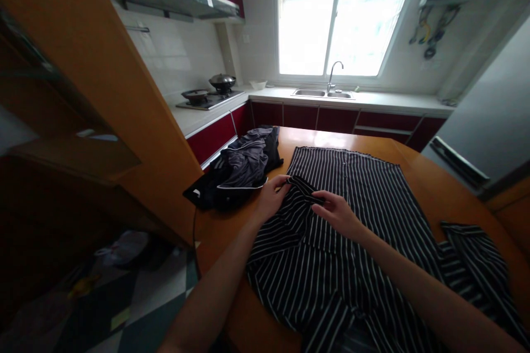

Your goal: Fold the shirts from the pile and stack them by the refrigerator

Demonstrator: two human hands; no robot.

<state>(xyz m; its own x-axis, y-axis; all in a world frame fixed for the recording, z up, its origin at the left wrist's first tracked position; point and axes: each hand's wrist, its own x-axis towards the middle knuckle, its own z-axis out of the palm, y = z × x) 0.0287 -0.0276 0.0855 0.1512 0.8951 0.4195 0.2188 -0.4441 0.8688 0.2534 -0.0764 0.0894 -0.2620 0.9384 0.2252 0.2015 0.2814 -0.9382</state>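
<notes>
A black shirt with thin white stripes [356, 187] lies spread over an orange wooden table [430, 187]. One sleeve is folded in across its left side. My left hand [271, 196] pinches the cuff end of that sleeve near the shirt's left edge. My right hand [337, 212] is closed on the same striped fabric a little to the right, fingers pressed together on a fold. The other sleeve [476, 253] trails off toward the table's right edge.
A heap of dark grey and black clothes [244, 168] sits on the table's far left corner. Behind are a red-fronted counter with a stove and pans [209, 96], a sink [325, 92] under a bright window, and a wooden cabinet [83, 94] at left.
</notes>
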